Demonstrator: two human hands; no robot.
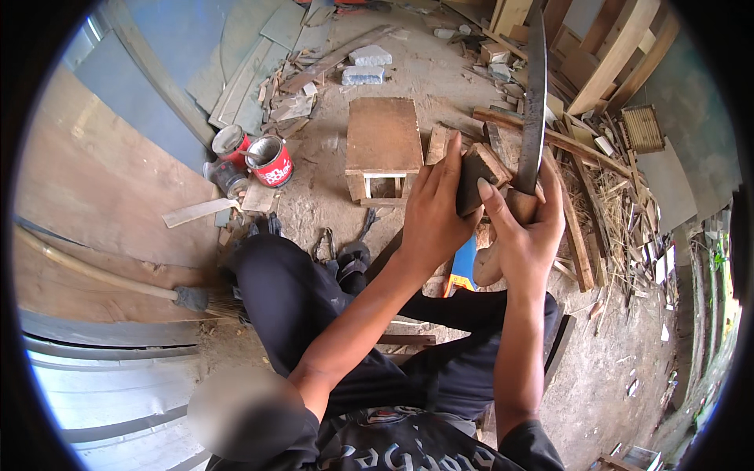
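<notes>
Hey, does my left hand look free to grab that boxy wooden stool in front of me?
Probably not as things stand: the left hand is gripping a wooden block. Otherwise the way to the boxy wooden stool looks open, with nothing visible between them.

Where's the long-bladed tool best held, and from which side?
By its brown wooden handle, probably from below, on the wearer's side. The blade points up and away from the person, leaving the handle nearest; the bare blade is thin and may be sharp. The right hand grips there, while the left hand holds a dark-faced block.
</notes>
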